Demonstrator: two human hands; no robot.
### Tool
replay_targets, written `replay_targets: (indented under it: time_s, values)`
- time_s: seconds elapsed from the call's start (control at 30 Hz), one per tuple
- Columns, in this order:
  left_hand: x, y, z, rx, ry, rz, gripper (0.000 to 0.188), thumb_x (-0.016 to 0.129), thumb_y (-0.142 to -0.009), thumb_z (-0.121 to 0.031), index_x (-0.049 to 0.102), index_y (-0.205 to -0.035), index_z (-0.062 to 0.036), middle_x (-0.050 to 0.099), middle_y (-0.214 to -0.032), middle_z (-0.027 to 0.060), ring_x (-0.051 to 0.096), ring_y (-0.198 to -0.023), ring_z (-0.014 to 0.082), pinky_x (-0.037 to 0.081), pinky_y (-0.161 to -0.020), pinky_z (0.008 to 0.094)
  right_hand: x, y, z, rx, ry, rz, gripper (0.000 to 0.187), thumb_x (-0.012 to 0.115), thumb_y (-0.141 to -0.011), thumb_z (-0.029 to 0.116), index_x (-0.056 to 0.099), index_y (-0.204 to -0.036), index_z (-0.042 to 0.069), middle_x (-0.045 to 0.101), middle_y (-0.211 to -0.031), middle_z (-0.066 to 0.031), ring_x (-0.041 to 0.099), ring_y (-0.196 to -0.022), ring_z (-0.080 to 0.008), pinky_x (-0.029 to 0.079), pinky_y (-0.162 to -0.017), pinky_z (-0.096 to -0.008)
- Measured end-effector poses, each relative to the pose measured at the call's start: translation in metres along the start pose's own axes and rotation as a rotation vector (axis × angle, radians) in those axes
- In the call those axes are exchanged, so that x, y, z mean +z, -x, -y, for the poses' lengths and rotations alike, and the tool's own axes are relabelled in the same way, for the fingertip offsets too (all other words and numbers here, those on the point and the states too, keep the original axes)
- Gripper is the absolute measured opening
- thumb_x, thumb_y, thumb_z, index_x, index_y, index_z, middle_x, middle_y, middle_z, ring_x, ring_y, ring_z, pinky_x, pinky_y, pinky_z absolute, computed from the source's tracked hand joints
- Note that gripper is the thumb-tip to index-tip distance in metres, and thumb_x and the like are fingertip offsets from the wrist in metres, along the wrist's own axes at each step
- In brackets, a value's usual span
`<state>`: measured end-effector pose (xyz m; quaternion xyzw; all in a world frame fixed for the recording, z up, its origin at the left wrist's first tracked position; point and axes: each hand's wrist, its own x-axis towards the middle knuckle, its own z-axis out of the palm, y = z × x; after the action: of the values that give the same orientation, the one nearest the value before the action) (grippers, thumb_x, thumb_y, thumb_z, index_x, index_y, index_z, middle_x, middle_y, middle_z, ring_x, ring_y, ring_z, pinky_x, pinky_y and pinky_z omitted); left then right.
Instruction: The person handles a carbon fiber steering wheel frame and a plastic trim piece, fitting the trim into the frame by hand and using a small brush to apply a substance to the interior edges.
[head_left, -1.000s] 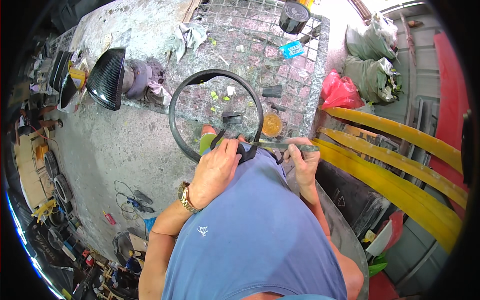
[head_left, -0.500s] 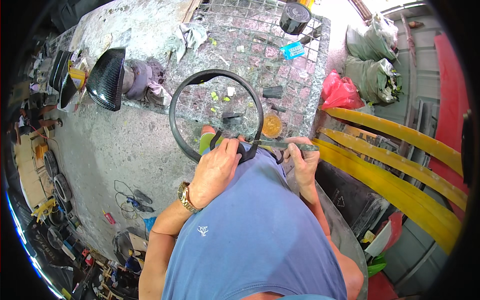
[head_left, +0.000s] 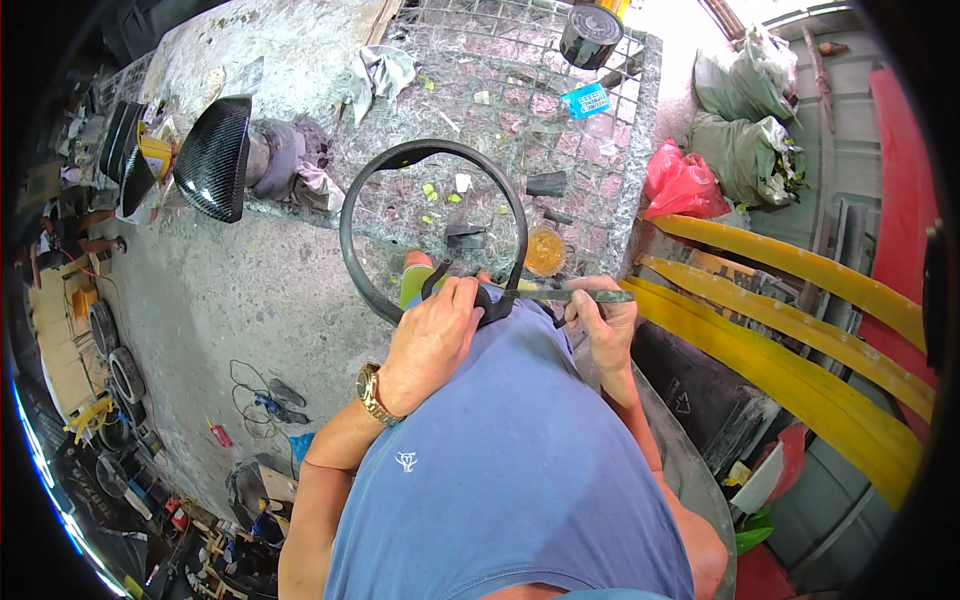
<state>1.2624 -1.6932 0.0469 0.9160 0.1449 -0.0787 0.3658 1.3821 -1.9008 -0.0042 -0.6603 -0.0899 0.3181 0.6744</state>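
Observation:
A black steering wheel is held up in front of my body, its lower part against my blue shirt. My left hand is closed on the wheel's lower spoke area, a metal watch on its wrist. In my right hand, the fingers grip a narrow, flat, grey file-like tool. The tool points left, its far end at the wheel's lower right, where rim and spoke meet. Whether its edge touches the wheel I cannot make out. My fingers hide part of the spokes.
The dusty mesh-topped bench ahead carries a cup of amber liquid, dark scraps, a blue packet, a black can and a rag. A glossy black shell stands left. Long yellow panels lie right.
My right hand and the file-like tool have shifted very slightly to the left. The steering wheel has moved a hair to the right; my left hand keeps its grip.

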Motion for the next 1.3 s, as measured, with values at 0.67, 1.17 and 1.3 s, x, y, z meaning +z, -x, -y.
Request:
replay_targets:
  time_s: [0.67,1.17,1.3]
  values:
    - [0.0004,0.0012,0.0007,0.011,-0.009,0.017,0.029,0.064,-0.086,-0.009,0.048,-0.109,-0.0001,0.058,-0.095,0.0176,0.062,-0.08,0.0382,0.051,-0.067,0.0449,0.0013,-0.0044,0.0041,-0.02,-0.032,-0.046,0.013,0.06,-0.094,0.007,0.063,-0.103,-0.002,0.061,-0.074,-0.0037,0.055,-0.064,-0.0064,0.045,-0.057,-0.0206]
    - [-0.0012,0.0044,-0.0014,0.002,-0.005,0.021,0.027,0.063,-0.087,-0.009,0.048,-0.108,-0.0015,0.058,-0.093,0.0168,0.062,-0.08,0.0376,0.05,-0.066,0.045,0.0011,-0.0091,0.009,-0.067,-0.026,-0.068,0.013,0.059,-0.095,0.006,0.062,-0.103,-0.003,0.06,-0.073,-0.0037,0.054,-0.063,-0.0071,0.045,-0.055,-0.021]
    - [0.0001,0.0055,-0.0004,0.018,-0.008,0.011,0.027,0.063,-0.087,-0.009,0.048,-0.108,-0.0012,0.058,-0.093,0.0172,0.062,-0.08,0.0376,0.05,-0.066,0.0451,0.0015,-0.0089,0.0096,-0.079,0.004,-0.044,0.012,0.058,-0.095,0.005,0.062,-0.103,-0.003,0.06,-0.073,-0.0042,0.054,-0.062,-0.0073,0.045,-0.055,-0.0213]
